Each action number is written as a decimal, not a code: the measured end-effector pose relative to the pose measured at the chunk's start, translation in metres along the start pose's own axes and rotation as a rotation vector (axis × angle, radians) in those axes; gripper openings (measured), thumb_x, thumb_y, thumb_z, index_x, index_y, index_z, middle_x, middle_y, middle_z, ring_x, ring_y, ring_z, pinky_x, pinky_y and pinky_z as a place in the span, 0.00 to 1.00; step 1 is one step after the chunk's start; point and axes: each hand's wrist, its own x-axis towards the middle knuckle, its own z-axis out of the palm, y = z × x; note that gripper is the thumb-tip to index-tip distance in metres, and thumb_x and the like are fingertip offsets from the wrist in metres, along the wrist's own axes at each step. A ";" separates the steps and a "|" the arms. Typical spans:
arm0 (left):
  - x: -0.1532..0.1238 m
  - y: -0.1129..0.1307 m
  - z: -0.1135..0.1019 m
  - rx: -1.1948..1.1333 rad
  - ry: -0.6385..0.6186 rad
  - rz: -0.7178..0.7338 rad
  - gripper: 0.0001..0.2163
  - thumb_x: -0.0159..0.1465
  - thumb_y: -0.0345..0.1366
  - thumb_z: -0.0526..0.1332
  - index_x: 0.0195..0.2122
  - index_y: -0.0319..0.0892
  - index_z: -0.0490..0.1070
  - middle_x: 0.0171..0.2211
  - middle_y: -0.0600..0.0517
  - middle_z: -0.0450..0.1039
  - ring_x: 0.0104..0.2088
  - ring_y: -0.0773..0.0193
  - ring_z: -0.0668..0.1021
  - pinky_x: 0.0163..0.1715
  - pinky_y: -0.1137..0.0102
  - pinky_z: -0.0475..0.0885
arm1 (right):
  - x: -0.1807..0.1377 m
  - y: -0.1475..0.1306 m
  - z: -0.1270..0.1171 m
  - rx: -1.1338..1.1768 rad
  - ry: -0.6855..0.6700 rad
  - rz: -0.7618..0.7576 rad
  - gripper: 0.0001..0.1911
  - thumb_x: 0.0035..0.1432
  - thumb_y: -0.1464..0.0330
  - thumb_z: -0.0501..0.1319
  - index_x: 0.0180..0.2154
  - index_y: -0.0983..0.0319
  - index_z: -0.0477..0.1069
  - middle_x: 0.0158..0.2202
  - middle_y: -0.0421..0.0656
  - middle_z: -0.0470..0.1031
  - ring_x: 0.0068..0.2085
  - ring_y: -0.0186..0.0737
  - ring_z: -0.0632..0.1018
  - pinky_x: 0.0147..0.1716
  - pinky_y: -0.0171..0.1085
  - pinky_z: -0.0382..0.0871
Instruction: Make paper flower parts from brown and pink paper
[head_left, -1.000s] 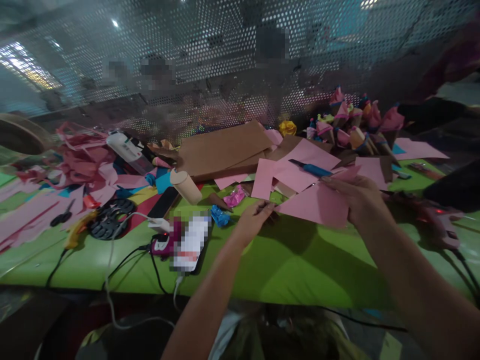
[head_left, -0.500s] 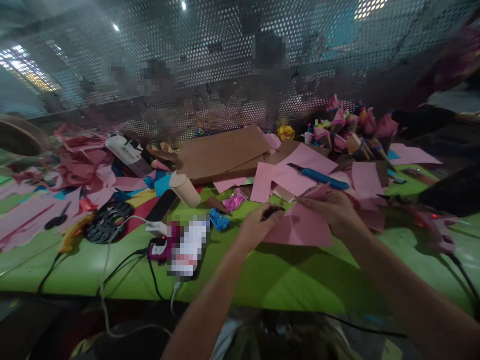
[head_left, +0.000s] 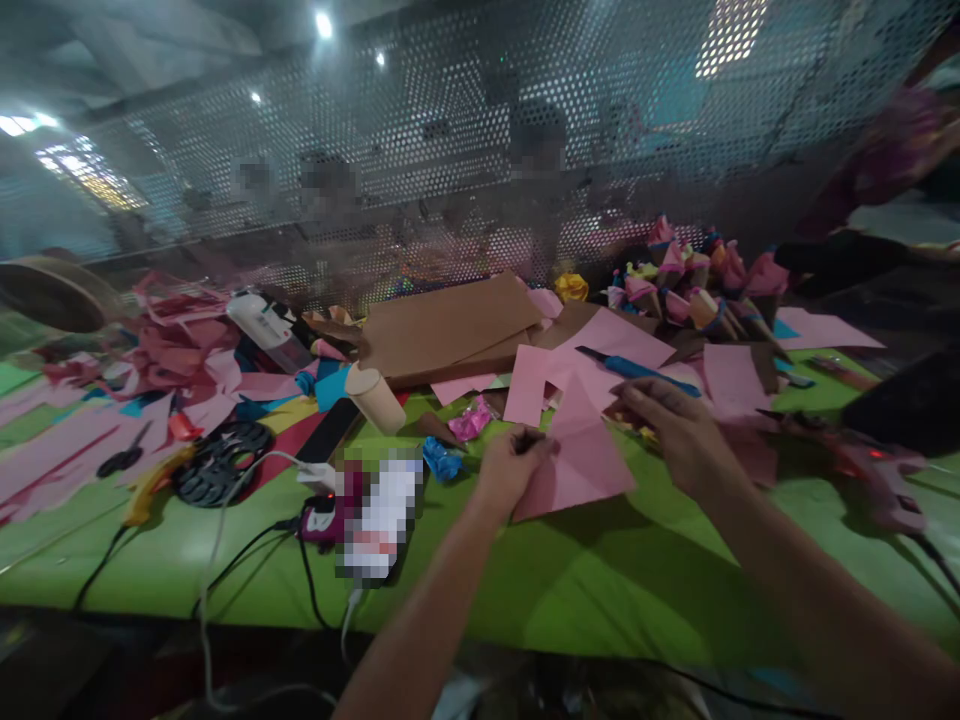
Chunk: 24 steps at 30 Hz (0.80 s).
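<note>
A sheet of pink paper (head_left: pixel 581 455) is held up at a tilt by my left hand (head_left: pixel 514 465), which grips its left edge between thumb and curled fingers. My right hand (head_left: pixel 671 425) is to the right of the sheet and apart from it, fingers loosely stretched out, with nothing visible in them. Just beyond my right fingertips lies a blue-handled knife (head_left: pixel 637 370) on more pink sheets (head_left: pixel 600 340). Crumpled pink foil (head_left: pixel 471 418) and crumpled blue foil (head_left: pixel 441 458) sit left of my left hand.
Brown cardboard (head_left: pixel 450 325) lies at the back, beside a bunch of paper-wrapped cones (head_left: pixel 697 275). A pink glue gun (head_left: pixel 877 470) is at the right. To the left are a phone (head_left: pixel 382 520), a cardboard tube (head_left: pixel 375 400), a yellow-handled tool (head_left: pixel 154 475), scissors (head_left: pixel 124 455) and cables.
My right hand has let go of the pink sheet and moved slightly right. The sheet has turned in my left hand, one corner now pointing up. The camera view has tilted up a little.
</note>
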 end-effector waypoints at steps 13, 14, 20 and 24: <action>-0.001 0.004 -0.001 -0.136 0.056 -0.030 0.12 0.52 0.43 0.71 0.29 0.41 0.74 0.27 0.55 0.72 0.31 0.66 0.72 0.35 0.71 0.66 | -0.006 0.003 0.009 -0.123 -0.217 0.102 0.26 0.38 0.45 0.76 0.32 0.56 0.79 0.34 0.43 0.80 0.36 0.44 0.78 0.36 0.41 0.74; 0.000 0.003 -0.002 -0.130 0.076 -0.024 0.10 0.53 0.41 0.70 0.29 0.41 0.74 0.27 0.55 0.71 0.31 0.66 0.71 0.36 0.71 0.66 | -0.006 0.004 0.008 -0.148 -0.186 0.064 0.27 0.39 0.45 0.75 0.36 0.56 0.79 0.36 0.43 0.80 0.37 0.44 0.78 0.37 0.41 0.74; 0.001 0.003 -0.004 -0.036 0.176 0.068 0.04 0.58 0.35 0.64 0.29 0.41 0.71 0.27 0.56 0.70 0.31 0.67 0.70 0.37 0.71 0.66 | -0.004 0.014 0.004 -0.307 -0.031 -0.134 0.26 0.45 0.45 0.72 0.37 0.57 0.80 0.34 0.45 0.78 0.33 0.42 0.75 0.30 0.40 0.70; -0.002 0.005 -0.003 0.038 0.153 0.120 0.04 0.60 0.34 0.63 0.29 0.41 0.71 0.28 0.55 0.70 0.32 0.67 0.71 0.36 0.71 0.66 | -0.004 0.014 0.005 -0.342 -0.025 -0.170 0.29 0.45 0.42 0.71 0.39 0.57 0.80 0.35 0.45 0.78 0.32 0.41 0.75 0.29 0.40 0.70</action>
